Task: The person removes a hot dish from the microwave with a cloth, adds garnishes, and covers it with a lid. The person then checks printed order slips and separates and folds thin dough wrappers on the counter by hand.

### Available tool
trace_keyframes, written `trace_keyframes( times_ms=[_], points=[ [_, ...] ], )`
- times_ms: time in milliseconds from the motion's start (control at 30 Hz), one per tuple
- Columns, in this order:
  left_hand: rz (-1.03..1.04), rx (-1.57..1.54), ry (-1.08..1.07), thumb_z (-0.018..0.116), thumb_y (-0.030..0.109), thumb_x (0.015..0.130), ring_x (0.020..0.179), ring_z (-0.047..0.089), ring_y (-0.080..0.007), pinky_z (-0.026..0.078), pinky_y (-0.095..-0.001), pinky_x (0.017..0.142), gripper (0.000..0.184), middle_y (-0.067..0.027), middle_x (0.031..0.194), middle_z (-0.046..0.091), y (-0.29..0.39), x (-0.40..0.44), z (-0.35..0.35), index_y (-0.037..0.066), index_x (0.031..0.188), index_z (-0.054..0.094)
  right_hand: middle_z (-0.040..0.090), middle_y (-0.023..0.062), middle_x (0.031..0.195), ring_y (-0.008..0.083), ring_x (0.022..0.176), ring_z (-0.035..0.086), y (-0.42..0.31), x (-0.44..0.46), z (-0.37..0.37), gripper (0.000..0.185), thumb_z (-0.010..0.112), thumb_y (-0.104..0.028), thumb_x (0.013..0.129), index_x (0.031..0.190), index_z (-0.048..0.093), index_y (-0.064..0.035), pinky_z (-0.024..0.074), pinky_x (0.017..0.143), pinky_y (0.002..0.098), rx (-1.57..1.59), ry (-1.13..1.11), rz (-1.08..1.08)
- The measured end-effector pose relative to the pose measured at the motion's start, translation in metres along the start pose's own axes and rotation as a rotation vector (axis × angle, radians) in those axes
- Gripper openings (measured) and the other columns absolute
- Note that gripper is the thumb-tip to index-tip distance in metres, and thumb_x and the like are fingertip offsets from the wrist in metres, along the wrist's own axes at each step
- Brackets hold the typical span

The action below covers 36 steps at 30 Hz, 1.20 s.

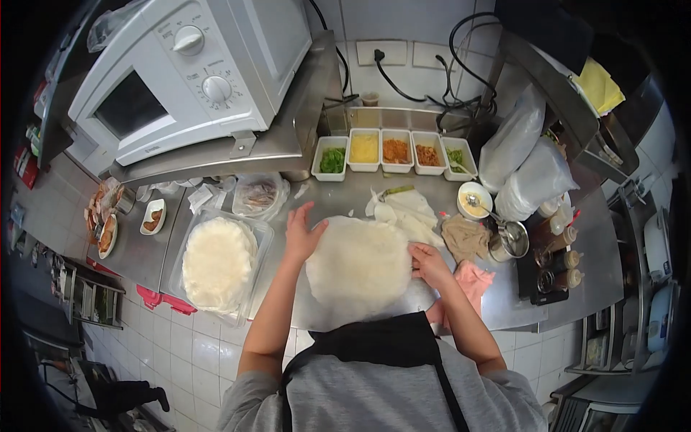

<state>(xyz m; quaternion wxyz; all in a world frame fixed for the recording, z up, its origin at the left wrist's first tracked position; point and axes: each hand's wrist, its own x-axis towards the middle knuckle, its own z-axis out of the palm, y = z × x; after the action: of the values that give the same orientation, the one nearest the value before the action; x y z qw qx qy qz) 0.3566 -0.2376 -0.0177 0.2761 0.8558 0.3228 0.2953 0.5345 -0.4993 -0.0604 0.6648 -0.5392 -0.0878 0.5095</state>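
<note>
A thin, pale round dough sheet (358, 265) is spread out in front of me, above the near edge of the steel counter. My right hand (430, 265) pinches its right edge between thumb and fingers. At the upper left edge, my left hand (303, 232) has its fingers apart, with the thumb at the sheet's rim. To the left, a stack of similar pale rounds (218, 263) lies in a clear plastic tub (260, 245). Just behind the sheet is a crumpled white wrapping (410, 212) with a green strip (396, 191) on it.
Several white containers of toppings (366, 149) line the back. A microwave (194, 79) stands on a shelf at left. On the right are a bowl with a spoon (473, 204), a metal cup (509, 241), a brown cloth (466, 237), a pink cloth (473, 282) and sauce bottles (565, 259).
</note>
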Motion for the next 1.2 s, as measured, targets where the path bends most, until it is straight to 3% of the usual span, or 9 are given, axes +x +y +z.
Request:
trace_keyframes(
  times_ms=[33,133,200,300,467,600,867,1067,1200],
  points=[
    [0.222,0.218,0.226,0.073,0.015,0.072,0.08,0.058,-0.0255,0.049,-0.031,0.067,0.047,-0.0126,0.094,0.056,0.0,-0.005,0.01,0.008,0.115,0.056,0.066,0.0064,0.094,0.0148,0.075,0.065,0.009,0.005,-0.002,0.022,0.054,-0.021,0.092,0.104,0.059,-0.0039,0.0537,0.061,0.03,0.008,0.01,0.026],
    [0.036,-0.281,-0.101,0.07,0.013,0.077,0.081,0.059,-0.0217,0.05,-0.0315,0.064,0.037,-0.011,0.095,0.057,0.014,-0.033,0.042,0.005,0.111,0.058,0.066,0.009,0.095,0.0189,0.078,0.066,0.012,0.01,-0.009,0.02,0.054,-0.019,0.091,0.104,0.058,-0.003,0.0543,0.065,0.0321,0.157,-0.091,0.078],
    [-0.188,-0.558,-0.42,0.064,0.011,0.085,0.084,0.058,-0.0137,0.052,-0.026,0.061,0.03,-0.0044,0.098,0.059,0.028,-0.053,0.063,0.005,0.113,0.057,0.066,0.0103,0.096,0.0208,0.08,0.066,0.006,0.008,-0.012,0.02,0.054,-0.016,0.091,0.104,0.058,-0.002,0.0546,0.068,0.0331,0.235,-0.151,0.097],
    [-0.368,-0.77,-0.585,0.063,0.011,0.086,0.085,0.058,-0.0128,0.052,-0.0258,0.064,0.029,-0.0042,0.096,0.06,0.059,-0.076,0.084,0.004,0.113,0.056,0.066,0.0111,0.095,0.0208,0.08,0.066,-0.001,0.001,-0.009,0.019,0.053,-0.011,0.09,0.105,0.059,-0.0006,0.0548,0.07,0.0333,0.232,-0.184,0.087],
    [-0.22,-0.725,-0.536,0.067,0.011,0.083,0.094,0.058,-0.0151,0.051,-0.0287,0.077,0.038,-0.008,0.103,0.06,0.066,-0.092,0.098,-0.002,0.115,0.053,0.065,0.0087,0.096,0.0169,0.085,0.065,0.009,-0.007,0.0,0.023,0.058,-0.001,0.086,0.109,0.059,-0.0016,0.0546,0.073,0.031,0.035,-0.204,-0.019],
    [-0.178,-0.647,-0.541,0.07,0.009,0.08,0.101,0.056,-0.0166,0.048,-0.0309,0.085,0.044,-0.0083,0.105,0.06,0.072,-0.094,0.088,-0.003,0.117,0.051,0.063,0.0056,0.1,0.0144,0.089,0.062,0.025,-0.004,0.002,0.026,0.064,-0.002,0.082,0.108,0.061,-0.0056,0.053,0.073,0.0281,0.058,-0.194,-0.047],
    [-0.337,-0.979,-0.688,0.067,0.003,0.081,0.079,0.059,-0.008,0.049,-0.0231,0.066,0.034,-0.0015,0.094,0.063,0.05,-0.094,0.091,0.001,0.113,0.057,0.063,0.0032,0.097,0.01,0.081,0.059,0.023,-0.016,0.01,0.03,0.069,-0.017,0.082,0.108,0.06,-0.0044,0.0489,0.066,0.0247,-0.197,-0.063,-0.129],
    [-0.369,-0.929,-0.685,0.063,0.003,0.084,0.075,0.058,-0.0058,0.047,-0.0207,0.065,0.029,-0.0007,0.091,0.064,0.046,-0.085,0.077,0.002,0.113,0.058,0.063,0.0018,0.09,0.0079,0.072,0.058,0.042,-0.002,0.012,0.027,0.059,-0.004,0.08,0.107,0.059,-0.0007,0.0453,0.065,0.0223,-0.326,0.007,-0.305],
    [-0.451,-0.961,-0.572,0.061,0.004,0.084,0.077,0.058,-0.0065,0.047,-0.0209,0.069,0.03,-0.0014,0.093,0.064,0.012,-0.072,0.056,0.003,0.113,0.059,0.062,0.0016,0.089,0.0088,0.078,0.058,0.03,-0.011,0.013,0.029,0.054,0.002,0.078,0.107,0.059,0.0003,0.0452,0.069,0.0225,-0.263,0.003,-0.212]
  ],
)
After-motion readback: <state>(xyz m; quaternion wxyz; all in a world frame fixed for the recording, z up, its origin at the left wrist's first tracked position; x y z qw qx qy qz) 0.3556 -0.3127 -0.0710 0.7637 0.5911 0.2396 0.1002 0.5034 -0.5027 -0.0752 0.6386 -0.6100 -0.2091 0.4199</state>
